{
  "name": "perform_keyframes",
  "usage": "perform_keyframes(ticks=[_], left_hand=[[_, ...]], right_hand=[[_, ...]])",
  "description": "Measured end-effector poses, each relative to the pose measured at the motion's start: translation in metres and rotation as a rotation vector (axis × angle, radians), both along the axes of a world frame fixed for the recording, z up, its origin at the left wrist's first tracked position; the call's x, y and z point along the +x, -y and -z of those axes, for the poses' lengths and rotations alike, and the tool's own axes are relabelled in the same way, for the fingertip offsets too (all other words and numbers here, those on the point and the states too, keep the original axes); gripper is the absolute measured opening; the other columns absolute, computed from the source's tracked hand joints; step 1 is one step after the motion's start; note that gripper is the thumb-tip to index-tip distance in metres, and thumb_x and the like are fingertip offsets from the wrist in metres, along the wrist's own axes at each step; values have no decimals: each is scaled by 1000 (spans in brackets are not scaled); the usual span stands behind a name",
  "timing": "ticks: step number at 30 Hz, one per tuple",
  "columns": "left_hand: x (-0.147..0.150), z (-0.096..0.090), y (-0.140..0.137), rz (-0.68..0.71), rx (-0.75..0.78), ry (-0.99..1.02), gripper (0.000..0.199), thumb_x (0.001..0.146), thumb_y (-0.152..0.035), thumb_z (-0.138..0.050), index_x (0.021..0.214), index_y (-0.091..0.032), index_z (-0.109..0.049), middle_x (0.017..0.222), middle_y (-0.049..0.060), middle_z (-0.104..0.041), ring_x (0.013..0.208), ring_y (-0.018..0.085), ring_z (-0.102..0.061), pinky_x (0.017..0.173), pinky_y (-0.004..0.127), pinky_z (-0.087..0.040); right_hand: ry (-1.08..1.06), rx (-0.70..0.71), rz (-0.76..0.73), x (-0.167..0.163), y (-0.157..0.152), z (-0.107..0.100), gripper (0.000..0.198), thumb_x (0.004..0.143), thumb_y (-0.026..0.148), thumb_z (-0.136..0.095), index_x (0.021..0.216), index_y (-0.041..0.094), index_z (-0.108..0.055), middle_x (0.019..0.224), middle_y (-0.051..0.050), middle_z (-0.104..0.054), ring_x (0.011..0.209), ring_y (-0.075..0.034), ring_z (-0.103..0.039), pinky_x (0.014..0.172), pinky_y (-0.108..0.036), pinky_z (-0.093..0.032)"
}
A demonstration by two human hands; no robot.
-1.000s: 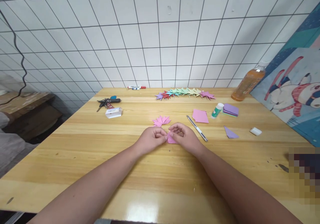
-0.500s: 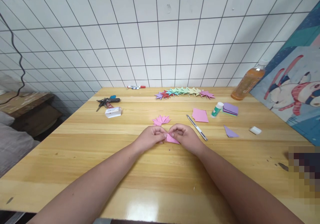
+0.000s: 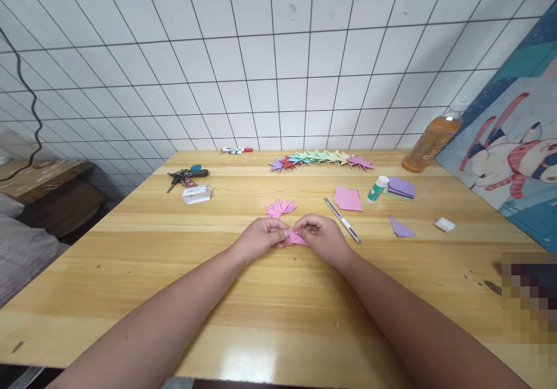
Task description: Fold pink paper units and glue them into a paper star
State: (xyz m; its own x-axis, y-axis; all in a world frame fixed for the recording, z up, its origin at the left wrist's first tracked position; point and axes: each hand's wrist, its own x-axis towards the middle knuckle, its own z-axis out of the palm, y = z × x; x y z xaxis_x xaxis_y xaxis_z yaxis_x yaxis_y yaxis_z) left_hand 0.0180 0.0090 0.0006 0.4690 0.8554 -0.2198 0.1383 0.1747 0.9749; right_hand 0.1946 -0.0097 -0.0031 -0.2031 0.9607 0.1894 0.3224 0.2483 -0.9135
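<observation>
Between my two hands is a small folded piece of pink paper (image 3: 297,238), partly hidden by the fingers. My left hand (image 3: 264,236) pinches its left end between thumb and fingertips. My right hand (image 3: 321,237) is closed on its right side, thumb on top. Just beyond the hands lies a pink fan of folded paper pieces (image 3: 281,207). To the right of it are a utility knife (image 3: 343,220) and several square sheets of pink paper (image 3: 348,198).
A row of coloured folded-paper stars (image 3: 322,157) lies near the wall. Rightward are a glue stick (image 3: 378,189), purple sheets (image 3: 401,187), a purple folded triangle (image 3: 400,227), an eraser (image 3: 444,224) and a bottle (image 3: 433,140). Leftward are keys (image 3: 187,175), a small white box (image 3: 196,194) and a marker (image 3: 237,151).
The right fingers have shifted slightly on the pink paper, and less of its lower right part shows. Both hands stay in nearly the same place.
</observation>
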Motion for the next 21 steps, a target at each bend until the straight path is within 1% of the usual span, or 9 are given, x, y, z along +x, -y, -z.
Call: perform_keyframes(ticks=[5,10,15,21], left_hand=[[0,-2,1,-37,-26,3,26,64,-35,-69,72,-11,-64,65,4,-65,58,10,-56,61,23,-44],[0,-3,1,-44,-31,33,27,63,-35,-71,72,-11,-64,64,3,-64,58,10,-56,61,23,-44],[-1,-4,2,-36,-36,46,29,67,-40,-67,72,-12,-65,69,5,-65,63,11,-58,65,24,-45],[1,-3,2,-48,-7,10,29,66,-39,-68,70,-11,-62,65,3,-63,58,10,-56,63,23,-45]], right_hand=[[32,38,-6,0,1,-1,15,73,14,-51,74,19,-65,76,-2,-66,71,-14,-60,65,-25,-46],[64,60,-7,1,1,1,16,73,13,-51,75,20,-66,77,-2,-66,72,-14,-60,67,-25,-46],[119,145,-18,2,0,2,20,73,10,-51,75,21,-67,79,-1,-66,74,-14,-60,69,-25,-45],[141,233,-56,2,1,2,22,74,7,-50,74,22,-66,80,-2,-66,76,-14,-59,71,-27,-45]])
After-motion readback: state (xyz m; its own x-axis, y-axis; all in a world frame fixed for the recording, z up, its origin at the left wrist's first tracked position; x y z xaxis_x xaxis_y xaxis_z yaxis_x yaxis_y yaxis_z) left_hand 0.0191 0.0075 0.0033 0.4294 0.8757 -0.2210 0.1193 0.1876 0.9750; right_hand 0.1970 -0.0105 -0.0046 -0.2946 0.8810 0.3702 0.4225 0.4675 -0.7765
